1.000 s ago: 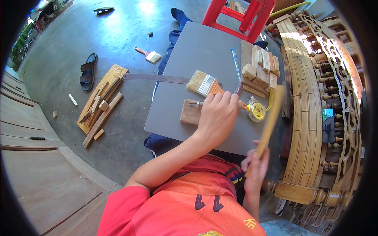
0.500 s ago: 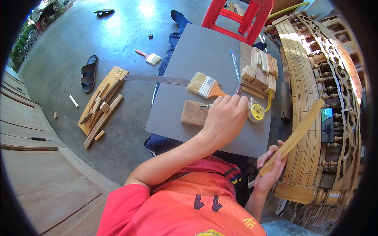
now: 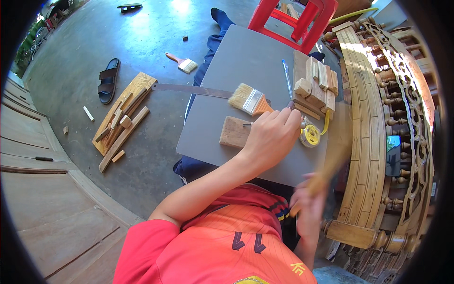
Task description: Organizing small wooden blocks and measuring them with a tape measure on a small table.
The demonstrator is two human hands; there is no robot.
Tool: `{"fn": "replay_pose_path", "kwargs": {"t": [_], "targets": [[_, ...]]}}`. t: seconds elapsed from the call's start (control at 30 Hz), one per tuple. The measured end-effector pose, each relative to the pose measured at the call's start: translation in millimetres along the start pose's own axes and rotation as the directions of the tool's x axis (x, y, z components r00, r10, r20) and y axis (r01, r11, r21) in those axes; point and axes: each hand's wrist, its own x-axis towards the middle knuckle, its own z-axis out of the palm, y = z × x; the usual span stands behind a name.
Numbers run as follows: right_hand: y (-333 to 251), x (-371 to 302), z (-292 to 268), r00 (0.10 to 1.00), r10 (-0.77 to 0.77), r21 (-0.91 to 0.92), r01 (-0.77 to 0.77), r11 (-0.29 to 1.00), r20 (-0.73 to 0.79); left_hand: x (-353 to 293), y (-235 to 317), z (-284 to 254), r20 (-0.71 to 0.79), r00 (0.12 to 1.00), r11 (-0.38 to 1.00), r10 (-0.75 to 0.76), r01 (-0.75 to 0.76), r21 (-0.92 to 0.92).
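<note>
My left hand [image 3: 275,135] is curled in a closed grip over the grey board [image 3: 213,128]. What its fingers hold is hidden; a dark tip shows just past the knuckles. Beside it lie a wide paintbrush [image 3: 249,100], a wooden block [image 3: 233,132] with a thin metal rod over it, and a clear tape measure [image 3: 309,136] with a yellow centre. My right hand [image 3: 309,203], smeared by motion, grips a long wooden strip [image 3: 331,163] off the board's near right edge. The strip's far end is blurred.
Stacked wood pieces [image 3: 314,85] and a blue pen [image 3: 287,78] lie on the board; a metal ruler [image 3: 194,89] juts past its left edge. A red stool [image 3: 302,26] stands behind. Carved wooden furniture [image 3: 362,142] borders the right. Wood scraps [image 3: 124,125], another brush and a sandal [image 3: 109,81] are on the floor.
My right hand has swung the wooden strip leftward, closer to the board, and the strip is now blurred. My left hand stays closed in nearly the same place. The whole view has shifted slightly.
</note>
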Motion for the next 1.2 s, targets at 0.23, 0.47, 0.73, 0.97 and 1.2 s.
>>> {"fn": "replay_pose_path", "kwargs": {"t": [0.23,0.47,0.73,0.97,1.2], "targets": [[-19.1,13.3,-18.0,0.873,-0.326,0.236,0.424,0.874,-0.363,-4.9,-3.1,4.7,0.087,0.996,0.996,0.014,-0.021,0.082],[3.8,-4.9,1.1,0.96,0.2,-0.156,-0.171,0.973,0.195,-6.9,-3.2,2.9,0.116,0.993,0.991,0.006,-0.021,0.129],[-3.2,13.9,-8.9,0.943,-0.185,0.319,0.272,0.908,-0.277,-5.5,-4.3,2.2,0.137,0.991,0.985,0.004,-0.028,0.168],[6.3,-9.8,9.3,0.937,0.272,0.041,-0.288,0.957,0.221,-8.1,-9.8,-1.6,0.114,0.992,0.986,-0.046,0.027,0.164],[-10.8,11.6,6.7,0.856,-0.216,0.357,0.407,0.841,-0.469,-4.3,-3.1,0.7,0.094,0.996,0.989,0.002,-0.016,0.147]]}}
